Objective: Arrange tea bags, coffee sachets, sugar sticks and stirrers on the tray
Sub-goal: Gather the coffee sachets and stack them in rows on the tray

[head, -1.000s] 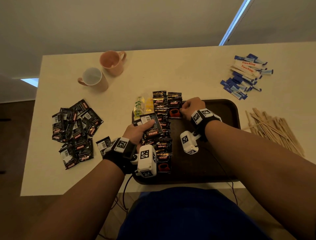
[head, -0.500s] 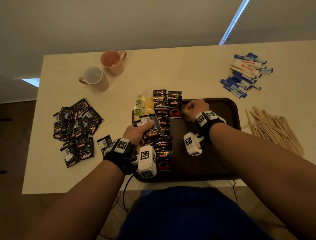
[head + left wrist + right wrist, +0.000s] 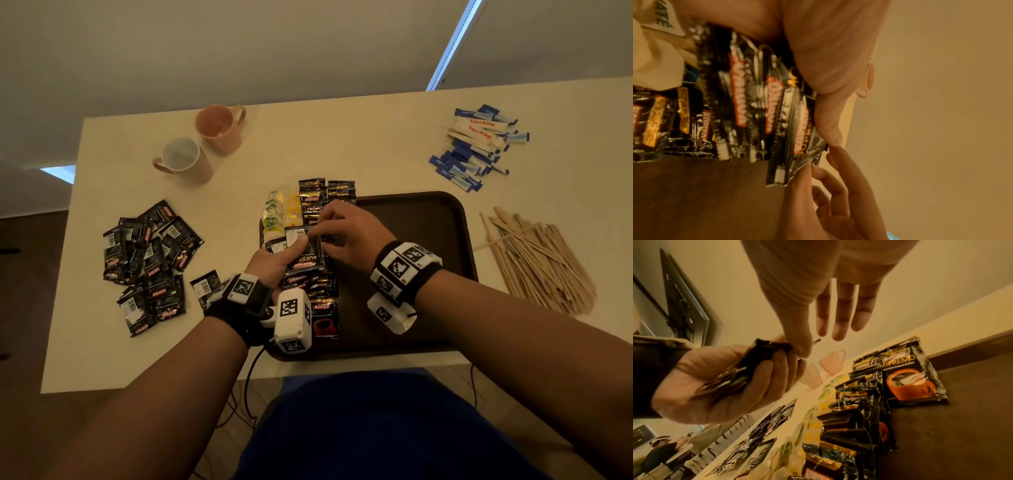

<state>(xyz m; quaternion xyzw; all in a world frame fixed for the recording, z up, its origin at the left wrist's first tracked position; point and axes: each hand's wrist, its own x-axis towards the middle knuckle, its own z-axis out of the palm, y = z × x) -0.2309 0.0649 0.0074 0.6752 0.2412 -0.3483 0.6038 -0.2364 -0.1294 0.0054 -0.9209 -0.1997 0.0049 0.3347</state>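
The head view alone shows the whole cream surface (image 3: 342, 144): the loose heap of black coffee sachets (image 3: 150, 263) at 9 o'clock of the dark brown plastic tray (image 3: 411, 219), the blue-and-white sugar sticks (image 3: 476, 147) at 1 o'clock, the wooden stirrers (image 3: 537, 263) at 3 o'clock, and 2 pink mugs (image 3: 202, 144) at 11 o'clock. The right wrist view shows what it hides: the left hand (image 3: 715, 382) has its fingers curled under a fanned stack of black sachets (image 3: 740, 369), thumb on top. The right hand (image 3: 349, 236) pinches the stack's top corner between thumb and forefinger, its 3 other fingers (image 3: 840, 316) straight and spread. Below, 2 rows of sachets (image 3: 863, 410) lie on the tray's left part.
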